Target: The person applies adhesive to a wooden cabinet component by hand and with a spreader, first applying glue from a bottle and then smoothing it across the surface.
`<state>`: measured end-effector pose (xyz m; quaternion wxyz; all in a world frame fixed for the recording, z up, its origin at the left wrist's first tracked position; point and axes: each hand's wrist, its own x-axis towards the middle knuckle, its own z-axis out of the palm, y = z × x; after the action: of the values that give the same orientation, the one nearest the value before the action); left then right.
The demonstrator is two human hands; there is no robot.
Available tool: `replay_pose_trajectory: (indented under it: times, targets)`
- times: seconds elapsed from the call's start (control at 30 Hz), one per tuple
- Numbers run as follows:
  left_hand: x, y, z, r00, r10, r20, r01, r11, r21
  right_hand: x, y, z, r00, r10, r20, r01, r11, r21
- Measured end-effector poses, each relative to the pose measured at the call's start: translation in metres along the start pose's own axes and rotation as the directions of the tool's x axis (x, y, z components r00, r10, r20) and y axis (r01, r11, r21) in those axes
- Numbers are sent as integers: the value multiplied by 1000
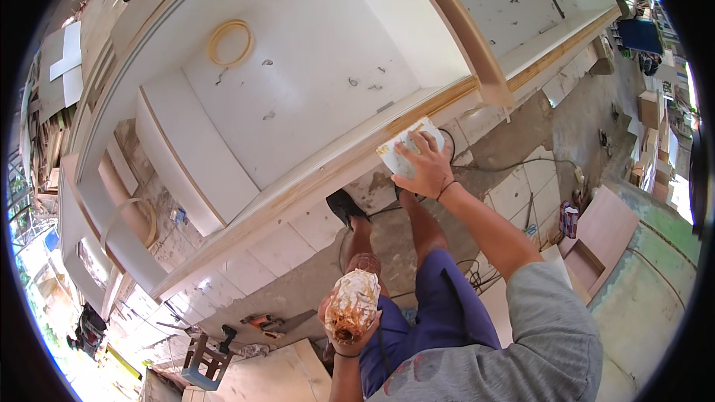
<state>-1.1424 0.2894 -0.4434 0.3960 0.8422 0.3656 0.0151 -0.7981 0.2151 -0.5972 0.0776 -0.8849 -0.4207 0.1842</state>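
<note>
Held upright in my left hand (348, 348) is a container (356, 296) crusted with white and brown dried glue, its brown-stained top towards me. My right hand (432, 170) grips a thin white rectangular piece (396, 150) with yellowish-brown smears along its edge. That piece lies against the bare wooden front edge (346, 152) of a large white cabinet carcass (305, 22) lying before me. My right fingers are spread over its top, the thumb at its near side. The underside of the piece is hidden.
A coil of pale edge banding (211, 45) lies inside the cabinet. A wooden divider (465, 33) crosses it. On the floor are an orange tool (262, 321), a blue-framed tool (205, 363), tangled cables (475, 274) and a can (569, 219). Boards (607, 223) stand at the right.
</note>
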Motion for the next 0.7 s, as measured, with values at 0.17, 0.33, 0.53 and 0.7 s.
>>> replay_pose_trajectory:
  times: [0.17,0.33,0.53,0.7]
  targets:
    - [-8,-11,-5,1000,-21,-19,21,999,25,17,-16,33,997,-28,-76,28,1000,-2]
    - [-15,-27,-4,999,-39,-35,33,986,-161,16,-12,54,998,-15,-64,13,999,-33]
    - [-22,-40,-7,995,-68,-78,50,976,-214,7,-27,35,1000,13,15,-13,999,-33]
    - [-22,-45,-7,993,-46,-104,18,969,-248,27,-28,20,995,76,64,-73,996,-56]
